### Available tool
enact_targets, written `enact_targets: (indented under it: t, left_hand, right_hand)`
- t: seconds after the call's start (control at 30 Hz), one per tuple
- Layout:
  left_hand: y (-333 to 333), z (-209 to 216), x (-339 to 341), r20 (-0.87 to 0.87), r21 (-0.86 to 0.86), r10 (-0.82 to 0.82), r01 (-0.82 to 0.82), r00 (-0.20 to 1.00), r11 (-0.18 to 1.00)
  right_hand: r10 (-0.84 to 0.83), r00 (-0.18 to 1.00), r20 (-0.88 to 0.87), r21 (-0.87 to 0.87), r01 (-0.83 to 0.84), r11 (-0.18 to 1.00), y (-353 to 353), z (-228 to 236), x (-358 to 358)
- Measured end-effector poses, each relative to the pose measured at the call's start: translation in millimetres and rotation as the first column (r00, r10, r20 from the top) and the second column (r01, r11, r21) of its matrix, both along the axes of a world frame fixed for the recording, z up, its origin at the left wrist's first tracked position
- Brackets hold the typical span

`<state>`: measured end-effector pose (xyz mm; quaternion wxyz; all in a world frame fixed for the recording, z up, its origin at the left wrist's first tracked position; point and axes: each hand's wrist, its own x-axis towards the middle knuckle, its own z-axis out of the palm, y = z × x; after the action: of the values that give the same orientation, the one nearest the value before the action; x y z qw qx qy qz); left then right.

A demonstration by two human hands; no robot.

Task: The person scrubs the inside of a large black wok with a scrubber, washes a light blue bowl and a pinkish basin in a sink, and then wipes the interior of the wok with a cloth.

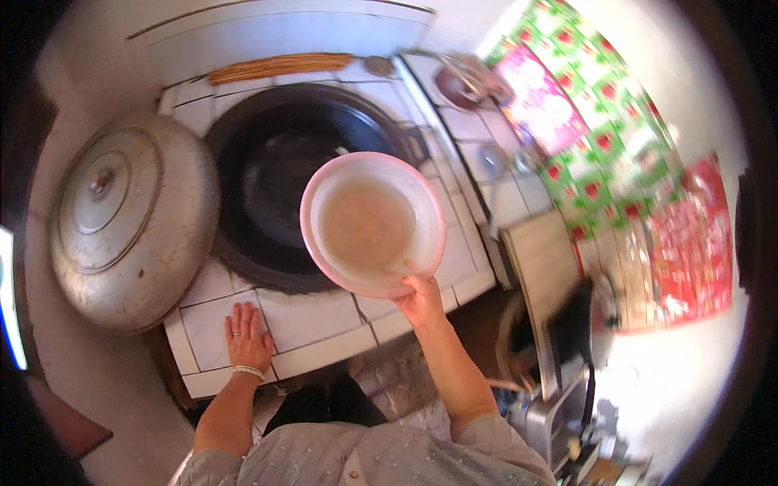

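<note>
My right hand (421, 300) grips the near rim of a pink-edged white basin (432, 215), its thumb over the edge. Cloudy brownish liquid (365, 223) fills much of the basin, which is held above the right side of a big black wok (267, 174) set into the tiled stove. Part of the wok's near right side is hidden behind the basin. Flat on the white tiles at the front left lies my left hand (247, 336), fingers spread, holding nothing. A large, dull metal domed lid (138, 219) leans against the left side of the stove, beside the wok.
Thin brown sticks (279, 67) lie in a bundle along the back of the stove. A dark reddish bowl (458, 87) stands on the tiled counter at the back right. To the right, a wooden board (541, 275) stands on edge near a patterned green-and-red sheet (592, 154).
</note>
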<state>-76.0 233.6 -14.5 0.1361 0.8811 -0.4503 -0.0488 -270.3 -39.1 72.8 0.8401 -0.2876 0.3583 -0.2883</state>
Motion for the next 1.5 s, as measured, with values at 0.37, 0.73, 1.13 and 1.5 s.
enact_targets:
  t: [0.37, 0.73, 1.13, 1.5]
  left_hand:
    - [2.6, -18.4, -9.2, 0.140, 0.175, -0.006, -0.019, 0.990, 0.984]
    - [-6.4, -35.3, -1.5, 0.339, 0.458, -0.040, -0.128, 0.940, 0.879]
    - [-38.6, -21.6, -81.4, 0.272, 0.517, -0.003, -0.144, 0.962, 0.844]
    - [-25.7, -14.0, -100.9, 0.046, 0.571, -0.121, 0.073, 0.992, 0.818]
  right_hand:
    - [-0.566, 0.804, -0.181, 0.022, 0.579, 0.815, 166.5, 25.9, -239.8]
    - [-0.917, 0.371, -0.148, 0.120, 0.927, 0.355, 330.1, 10.8, -403.4]
    - [-0.921, -0.325, -0.214, -0.149, 0.943, -0.298, 309.5, 24.7, -601.9]
    - [-0.685, -0.521, -0.510, -0.663, 0.745, -0.073, 220.1, 53.9, -766.4]
